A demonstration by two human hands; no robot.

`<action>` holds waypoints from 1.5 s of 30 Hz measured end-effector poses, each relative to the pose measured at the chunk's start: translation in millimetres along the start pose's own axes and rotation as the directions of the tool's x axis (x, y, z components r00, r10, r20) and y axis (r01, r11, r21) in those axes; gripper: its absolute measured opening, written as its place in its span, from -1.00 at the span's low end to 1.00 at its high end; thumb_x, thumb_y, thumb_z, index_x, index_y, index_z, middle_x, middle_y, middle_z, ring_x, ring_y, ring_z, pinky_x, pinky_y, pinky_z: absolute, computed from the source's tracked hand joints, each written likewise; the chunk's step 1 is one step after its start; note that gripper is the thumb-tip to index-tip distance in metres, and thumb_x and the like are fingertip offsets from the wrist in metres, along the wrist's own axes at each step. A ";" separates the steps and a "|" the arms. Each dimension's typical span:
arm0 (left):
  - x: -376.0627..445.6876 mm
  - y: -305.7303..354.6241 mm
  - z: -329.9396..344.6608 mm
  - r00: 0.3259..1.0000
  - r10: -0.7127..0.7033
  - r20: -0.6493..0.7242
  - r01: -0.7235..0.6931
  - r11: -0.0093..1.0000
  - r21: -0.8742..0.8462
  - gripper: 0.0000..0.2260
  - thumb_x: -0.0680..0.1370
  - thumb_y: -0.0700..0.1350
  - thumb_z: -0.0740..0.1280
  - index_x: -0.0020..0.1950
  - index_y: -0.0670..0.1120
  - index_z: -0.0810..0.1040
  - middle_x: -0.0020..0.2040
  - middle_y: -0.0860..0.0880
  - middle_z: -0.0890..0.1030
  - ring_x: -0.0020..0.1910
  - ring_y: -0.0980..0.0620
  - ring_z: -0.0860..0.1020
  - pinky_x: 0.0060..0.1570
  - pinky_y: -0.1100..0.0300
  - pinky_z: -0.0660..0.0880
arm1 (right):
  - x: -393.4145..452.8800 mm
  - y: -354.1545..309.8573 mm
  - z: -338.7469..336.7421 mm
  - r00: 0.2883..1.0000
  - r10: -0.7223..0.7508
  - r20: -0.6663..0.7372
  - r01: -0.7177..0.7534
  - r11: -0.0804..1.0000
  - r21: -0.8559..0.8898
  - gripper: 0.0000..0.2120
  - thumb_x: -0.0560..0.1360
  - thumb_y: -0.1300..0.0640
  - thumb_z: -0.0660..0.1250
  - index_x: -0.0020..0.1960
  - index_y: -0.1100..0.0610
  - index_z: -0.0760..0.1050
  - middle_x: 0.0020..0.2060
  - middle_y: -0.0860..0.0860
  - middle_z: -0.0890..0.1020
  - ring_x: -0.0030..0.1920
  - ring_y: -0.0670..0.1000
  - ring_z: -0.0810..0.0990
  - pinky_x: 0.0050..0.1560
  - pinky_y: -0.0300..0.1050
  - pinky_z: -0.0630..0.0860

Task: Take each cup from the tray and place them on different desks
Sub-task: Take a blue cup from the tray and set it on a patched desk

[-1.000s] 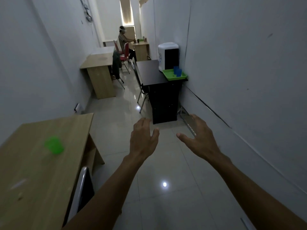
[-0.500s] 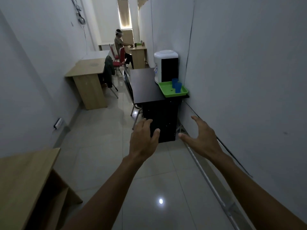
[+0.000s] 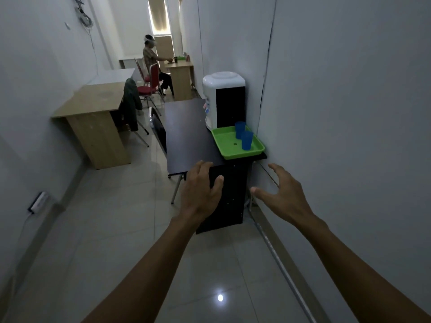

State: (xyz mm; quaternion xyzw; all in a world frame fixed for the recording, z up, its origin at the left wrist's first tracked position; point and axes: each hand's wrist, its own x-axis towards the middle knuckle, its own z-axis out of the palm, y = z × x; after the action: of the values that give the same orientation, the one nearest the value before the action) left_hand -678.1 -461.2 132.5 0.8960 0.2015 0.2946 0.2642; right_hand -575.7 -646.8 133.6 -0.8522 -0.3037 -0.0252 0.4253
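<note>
Green tray (image 3: 224, 143) at dark desk (image 3: 186, 134) corner

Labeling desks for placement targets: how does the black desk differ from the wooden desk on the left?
The black desk stands against the right wall; the wooden desk against the left. The black desk carries a water dispenser and a green tray with two blue cups; the wooden desk's top shows nothing. Each has a chair.

Dim, wide-angle-bent corridor; far window (image 3: 161, 17) glows, floor (image 3: 220, 297) glare.
</note>
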 end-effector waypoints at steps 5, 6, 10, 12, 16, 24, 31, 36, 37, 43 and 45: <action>116.3 -36.9 36.7 0.999 0.023 0.039 -0.023 1.000 -0.008 -0.59 0.58 -0.04 0.28 0.37 -0.22 0.41 0.36 -0.20 0.46 0.35 -0.14 0.40 0.32 -0.02 0.37 | 108.7 18.2 33.8 0.998 0.059 -0.011 -0.058 0.998 0.019 -0.22 0.39 -0.05 0.49 0.49 0.14 0.25 0.44 0.10 0.38 0.43 0.07 0.35 0.34 -0.13 0.27; 137.6 -43.0 45.2 0.999 0.025 0.045 -0.025 1.000 -0.008 -0.59 0.58 -0.04 0.29 0.36 -0.22 0.41 0.35 -0.21 0.47 0.35 -0.14 0.40 0.33 0.00 0.36 | 128.9 23.2 40.1 0.998 0.067 -0.013 -0.066 0.998 0.017 -0.21 0.39 -0.06 0.49 0.49 0.14 0.25 0.44 0.10 0.39 0.43 0.07 0.35 0.34 -0.15 0.26; 209.8 -62.8 84.2 0.997 0.028 0.076 -0.027 0.999 -0.023 -0.60 0.57 -0.05 0.31 0.34 -0.21 0.43 0.34 -0.19 0.48 0.33 -0.14 0.42 0.28 0.02 0.36 | 203.4 50.7 59.2 0.996 0.091 -0.011 -0.091 0.996 0.005 -0.22 0.39 -0.08 0.48 0.49 0.12 0.25 0.42 0.08 0.41 0.41 0.06 0.37 0.38 -0.06 0.33; 242.4 -72.5 106.2 0.994 0.027 0.104 -0.024 0.999 -0.028 -0.59 0.57 -0.03 0.30 0.35 -0.20 0.42 0.35 -0.17 0.47 0.33 -0.13 0.41 0.28 -0.01 0.38 | 238.9 67.3 68.5 0.995 0.102 -0.009 -0.102 0.995 0.006 -0.23 0.38 -0.10 0.48 0.48 0.11 0.27 0.40 0.07 0.44 0.38 0.05 0.39 0.36 -0.03 0.37; 308.8 -91.7 155.8 0.986 0.032 0.164 -0.027 0.999 -0.037 -0.57 0.58 -0.02 0.29 0.38 -0.19 0.39 0.36 -0.17 0.46 0.35 -0.12 0.39 0.29 -0.10 0.37 | 312.2 107.2 88.6 0.991 0.132 0.002 -0.132 0.991 0.011 -0.25 0.37 -0.09 0.49 0.45 0.10 0.30 0.35 0.06 0.47 0.34 0.06 0.43 0.29 -0.09 0.38; 424.0 -115.4 250.0 0.957 -0.024 0.289 0.038 0.998 -0.042 -0.53 0.57 0.00 0.29 0.42 -0.16 0.35 0.39 -0.13 0.42 0.37 -0.09 0.37 0.30 -0.08 0.37 | 435.5 179.9 111.9 0.972 0.212 0.106 -0.217 0.975 0.038 -0.30 0.38 -0.04 0.49 0.43 0.07 0.31 0.27 0.07 0.52 0.25 0.08 0.49 0.24 0.03 0.46; 487.8 -147.3 324.0 0.879 -0.063 0.472 0.077 0.997 -0.011 -0.43 0.53 0.05 0.34 0.46 -0.14 0.28 0.43 -0.11 0.38 0.38 -0.06 0.35 0.31 0.01 0.37 | 499.2 227.0 143.2 0.929 0.334 0.162 -0.347 0.936 0.056 -0.29 0.37 -0.02 0.49 0.44 0.04 0.30 0.26 0.07 0.52 0.23 0.07 0.51 0.23 0.07 0.48; 520.5 -171.7 375.5 0.800 -0.076 0.595 0.090 0.996 0.006 -0.30 0.46 0.08 0.42 0.49 -0.12 0.22 0.43 -0.11 0.37 0.35 -0.06 0.38 0.29 0.00 0.38 | 522.4 254.9 172.0 0.873 0.467 0.143 -0.473 0.881 0.016 -0.22 0.36 -0.06 0.49 0.49 0.00 0.24 0.32 0.03 0.47 0.29 0.04 0.46 0.25 0.04 0.46; 525.4 -175.5 385.9 0.776 -0.084 0.625 0.099 0.995 0.010 -0.26 0.44 0.08 0.44 0.50 -0.12 0.20 0.44 -0.12 0.36 0.36 -0.08 0.38 0.30 -0.04 0.38 | 524.7 259.1 177.3 0.859 0.493 0.137 -0.498 0.867 0.004 -0.20 0.35 -0.06 0.50 0.49 0.00 0.23 0.34 0.02 0.46 0.30 0.04 0.45 0.26 0.03 0.46; 541.2 -187.8 432.7 0.706 -0.048 0.707 0.090 0.996 -0.023 -0.17 0.31 0.00 0.54 0.47 -0.15 0.23 0.36 -0.15 0.43 0.33 -0.15 0.40 0.20 0.02 0.41 | 532.2 274.6 200.8 0.784 0.613 0.098 -0.616 0.788 0.005 -0.20 0.34 0.02 0.52 0.49 0.00 0.23 0.34 -0.01 0.45 0.32 0.04 0.43 0.28 0.00 0.43; 545.2 -190.6 442.7 0.697 -0.013 0.717 0.057 0.998 -0.037 -0.15 0.26 -0.01 0.56 0.46 -0.16 0.27 0.36 -0.15 0.43 0.32 -0.15 0.39 0.20 0.02 0.41 | 532.7 278.0 205.1 0.769 0.634 0.082 -0.638 0.770 0.029 -0.24 0.35 0.06 0.52 0.46 0.02 0.27 0.31 0.01 0.48 0.30 0.05 0.45 0.27 0.01 0.43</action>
State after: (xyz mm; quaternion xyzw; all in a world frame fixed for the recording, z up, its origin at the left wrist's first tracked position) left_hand -30.1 -187.9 -54.6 0.9283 0.0915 -0.0766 0.3523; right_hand -36.3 -356.7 -33.9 -0.8931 -0.0121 0.1572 0.4214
